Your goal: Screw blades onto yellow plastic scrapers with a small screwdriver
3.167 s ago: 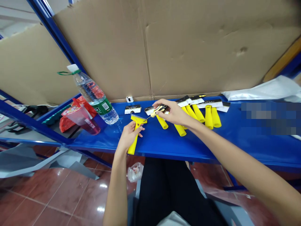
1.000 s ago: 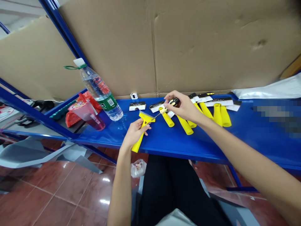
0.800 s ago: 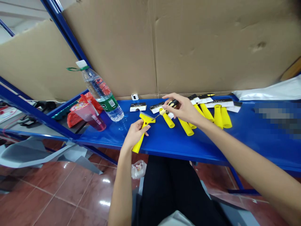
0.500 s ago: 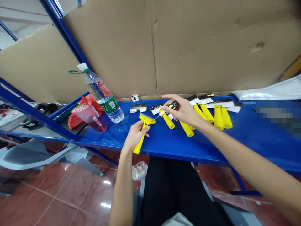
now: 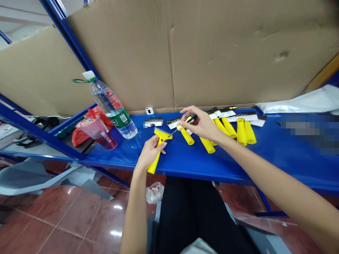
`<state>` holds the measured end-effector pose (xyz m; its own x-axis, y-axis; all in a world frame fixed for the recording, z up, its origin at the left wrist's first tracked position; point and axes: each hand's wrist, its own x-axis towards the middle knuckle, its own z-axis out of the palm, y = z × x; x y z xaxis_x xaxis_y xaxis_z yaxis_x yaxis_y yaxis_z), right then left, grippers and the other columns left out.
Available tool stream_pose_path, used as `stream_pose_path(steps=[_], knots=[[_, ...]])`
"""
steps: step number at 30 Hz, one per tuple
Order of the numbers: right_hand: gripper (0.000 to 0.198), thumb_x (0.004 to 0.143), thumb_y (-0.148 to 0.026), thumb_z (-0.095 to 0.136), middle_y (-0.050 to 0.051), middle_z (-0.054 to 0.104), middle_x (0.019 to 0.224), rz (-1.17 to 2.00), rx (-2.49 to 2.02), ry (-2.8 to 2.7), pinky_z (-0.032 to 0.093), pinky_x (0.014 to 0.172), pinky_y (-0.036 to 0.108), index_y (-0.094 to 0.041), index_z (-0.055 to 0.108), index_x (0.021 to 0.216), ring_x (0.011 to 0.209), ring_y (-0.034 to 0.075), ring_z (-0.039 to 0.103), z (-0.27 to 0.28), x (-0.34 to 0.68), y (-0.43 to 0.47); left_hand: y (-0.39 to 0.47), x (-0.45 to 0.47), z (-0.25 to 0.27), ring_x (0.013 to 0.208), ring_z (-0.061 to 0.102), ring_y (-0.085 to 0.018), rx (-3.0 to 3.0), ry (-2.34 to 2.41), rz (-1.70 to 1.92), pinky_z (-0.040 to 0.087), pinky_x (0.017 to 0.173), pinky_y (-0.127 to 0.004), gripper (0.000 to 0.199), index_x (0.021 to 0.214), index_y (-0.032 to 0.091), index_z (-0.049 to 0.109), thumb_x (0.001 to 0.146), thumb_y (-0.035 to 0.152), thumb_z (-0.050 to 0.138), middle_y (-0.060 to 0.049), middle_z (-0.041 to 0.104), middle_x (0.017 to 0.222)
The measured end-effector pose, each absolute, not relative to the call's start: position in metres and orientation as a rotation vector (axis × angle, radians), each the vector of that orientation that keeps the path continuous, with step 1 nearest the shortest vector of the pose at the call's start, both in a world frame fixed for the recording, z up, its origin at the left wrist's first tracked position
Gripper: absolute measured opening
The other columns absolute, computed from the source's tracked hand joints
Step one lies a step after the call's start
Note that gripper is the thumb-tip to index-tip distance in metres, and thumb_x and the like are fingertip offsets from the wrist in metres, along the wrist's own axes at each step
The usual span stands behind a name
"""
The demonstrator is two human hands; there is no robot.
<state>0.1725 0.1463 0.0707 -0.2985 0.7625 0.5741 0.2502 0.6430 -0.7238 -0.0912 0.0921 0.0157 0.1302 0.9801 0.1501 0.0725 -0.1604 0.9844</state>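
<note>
My left hand (image 5: 151, 151) is closed around a yellow scraper (image 5: 163, 135), its handle pointing down toward the table's front edge. In my right hand (image 5: 200, 123) is a screwdriver (image 5: 188, 120) with a black and cream handle. The screwdriver's tip meets the right end of the scraper's head. Just right of the scraper lies a yellow handle (image 5: 187, 137), and another yellow handle (image 5: 207, 145) rests under my right wrist. Several more yellow-handled scrapers (image 5: 241, 133) lie farther right, with black and white blade packs (image 5: 243, 116) at their far ends.
A large water bottle (image 5: 116, 109) and a red cup (image 5: 99, 133) stand at the left of the blue table (image 5: 267, 158). A small white device (image 5: 149, 111) sits by the cardboard wall (image 5: 127, 53). White plastic wrap (image 5: 302, 100) lies at the back right.
The whole view has shifted slightly. My right fingers have drawn in closer around the screwdriver handle, with its tip still at the scraper's head. My left hand keeps its hold.
</note>
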Motion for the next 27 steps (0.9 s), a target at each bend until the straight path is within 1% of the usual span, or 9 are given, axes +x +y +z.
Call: stream_pose_path(steps=[2, 5, 9, 13, 16, 18, 21, 25, 27], knots=[[0.043, 0.094, -0.044, 0.076, 0.004, 0.077, 0.112, 0.672, -0.810, -1.836, 0.053, 0.061, 0.035, -0.029, 0.062, 0.132, 0.069, 0.018, 0.068, 0.0698, 0.1722, 0.1464, 0.0923, -0.0910, 0.0154, 0.099, 0.073, -0.024, 1.449, 1.094, 1.187, 0.062, 0.065, -0.028, 0.042, 0.122, 0.016, 0.074, 0.087, 0.035, 0.086, -0.013, 0.076, 0.132], [0.050, 0.092, -0.044, 0.078, 0.006, 0.077, 0.117, 0.667, -0.790, -1.840, 0.056, 0.068, 0.037, -0.030, 0.057, 0.135, 0.080, 0.022, 0.072, 0.0686, 0.1717, 0.1464, 0.0916, -0.0903, 0.0159, 0.098, 0.073, -0.023, 1.465, 1.092, 1.194, 0.063, 0.066, -0.029, 0.041, 0.123, 0.017, 0.074, 0.088, 0.036, 0.086, -0.013, 0.076, 0.134], [0.040, 0.094, -0.050, 0.076, 0.005, 0.076, 0.113, 0.729, -0.839, -1.807, 0.055, 0.062, 0.037, -0.030, 0.060, 0.125, 0.070, 0.019, 0.068, 0.0695, 0.1705, 0.1455, 0.0906, -0.0902, 0.0165, 0.108, 0.073, -0.026, 1.469, 1.089, 1.184, 0.065, 0.068, -0.030, 0.042, 0.125, 0.017, 0.073, 0.089, 0.038, 0.085, -0.013, 0.075, 0.137], [0.037, 0.087, -0.044, 0.082, 0.006, 0.077, 0.113, 0.703, -0.758, -1.809, 0.059, 0.068, 0.037, -0.027, 0.065, 0.116, 0.087, 0.023, 0.072, 0.0720, 0.1698, 0.1452, 0.0923, -0.0916, 0.0130, 0.117, 0.072, -0.029, 1.450, 1.085, 1.207, 0.067, 0.072, -0.031, 0.042, 0.122, 0.017, 0.070, 0.089, 0.039, 0.084, -0.013, 0.075, 0.129], [0.029, 0.092, -0.051, 0.077, 0.004, 0.077, 0.102, 0.758, -0.836, -1.795, 0.055, 0.057, 0.035, -0.027, 0.070, 0.105, 0.069, 0.019, 0.067, 0.0726, 0.1701, 0.1454, 0.0931, -0.0921, 0.0112, 0.119, 0.071, -0.031, 1.456, 1.087, 1.223, 0.064, 0.065, -0.028, 0.041, 0.120, 0.017, 0.067, 0.089, 0.038, 0.083, -0.014, 0.075, 0.128], [0.025, 0.092, -0.050, 0.076, 0.004, 0.077, 0.098, 0.742, -0.849, -1.804, 0.054, 0.056, 0.035, -0.027, 0.070, 0.100, 0.066, 0.018, 0.066, 0.0725, 0.1705, 0.1457, 0.0924, -0.0917, 0.0123, 0.118, 0.071, -0.031, 1.468, 1.095, 1.202, 0.059, 0.058, -0.025, 0.040, 0.120, 0.018, 0.065, 0.089, 0.038, 0.082, -0.016, 0.074, 0.129], [0.025, 0.090, -0.044, 0.079, 0.005, 0.079, 0.103, 0.706, -0.795, -1.826, 0.057, 0.064, 0.036, -0.026, 0.070, 0.105, 0.080, 0.021, 0.071, 0.0714, 0.1705, 0.1463, 0.0904, -0.0904, 0.0160, 0.121, 0.070, -0.032, 1.455, 1.108, 1.182, 0.056, 0.055, -0.023, 0.040, 0.119, 0.019, 0.063, 0.089, 0.037, 0.082, -0.016, 0.073, 0.132], [0.040, 0.090, -0.044, 0.080, 0.005, 0.079, 0.108, 0.809, -0.813, -1.764, 0.056, 0.056, 0.036, -0.030, 0.063, 0.124, 0.069, 0.019, 0.070, 0.0703, 0.1695, 0.1465, 0.0897, -0.0886, 0.0192, 0.122, 0.070, -0.033, 1.415, 1.112, 1.174, 0.062, 0.062, -0.027, 0.040, 0.119, 0.019, 0.062, 0.088, 0.034, 0.081, -0.016, 0.073, 0.128], [0.043, 0.087, -0.038, 0.082, 0.005, 0.079, 0.110, 0.823, -0.774, -1.767, 0.059, 0.063, 0.038, -0.029, 0.061, 0.124, 0.078, 0.022, 0.074, 0.0709, 0.1690, 0.1456, 0.0903, -0.0883, 0.0192, 0.125, 0.069, -0.034, 1.407, 1.098, 1.170, 0.064, 0.064, -0.029, 0.041, 0.121, 0.019, 0.060, 0.088, 0.033, 0.080, -0.016, 0.073, 0.128]])
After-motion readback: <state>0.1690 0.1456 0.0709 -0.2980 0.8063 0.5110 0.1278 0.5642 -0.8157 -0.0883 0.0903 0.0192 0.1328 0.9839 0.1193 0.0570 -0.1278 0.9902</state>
